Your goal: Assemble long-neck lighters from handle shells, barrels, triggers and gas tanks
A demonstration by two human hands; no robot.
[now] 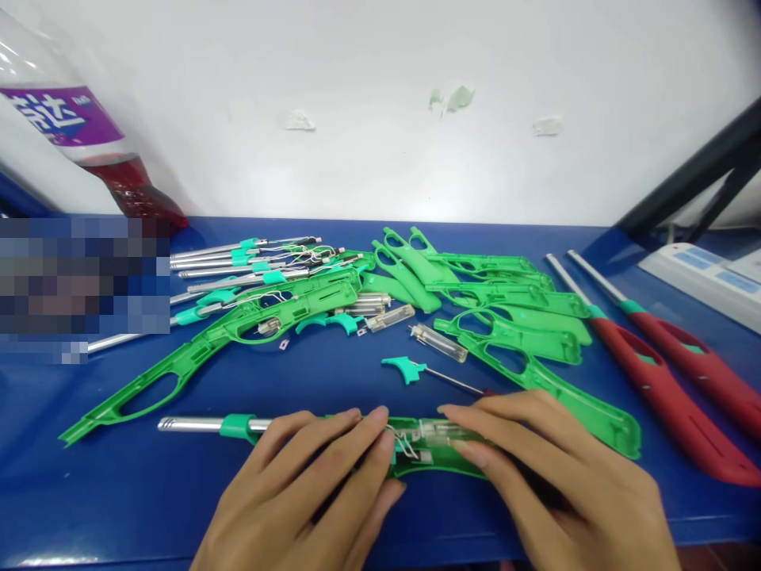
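A green lighter shell half (464, 468) lies open side up near the table's front edge. Its metal tube (190, 425) points left through a teal collar (238, 426). My left hand (315, 492) presses closed fingers over the shell's middle, partly covering the white wires (407, 444) and teal trigger part. The thumb and fingertips of my right hand (571, 476) pinch a clear fuel tank (440, 431) sitting in the handle end. That hand hides the end of the shell. Just behind my hands lies a loose teal trigger (405, 369) beside a thin screwdriver shaft (455, 381).
Several green shell halves (523, 301) and tubes with wires (219, 274) are piled behind. Loose fuel tanks (440, 342) lie mid-table. Two red lighters (671, 396) and a white power strip (701, 274) are at right. A drink bottle (128, 178) stands at back left.
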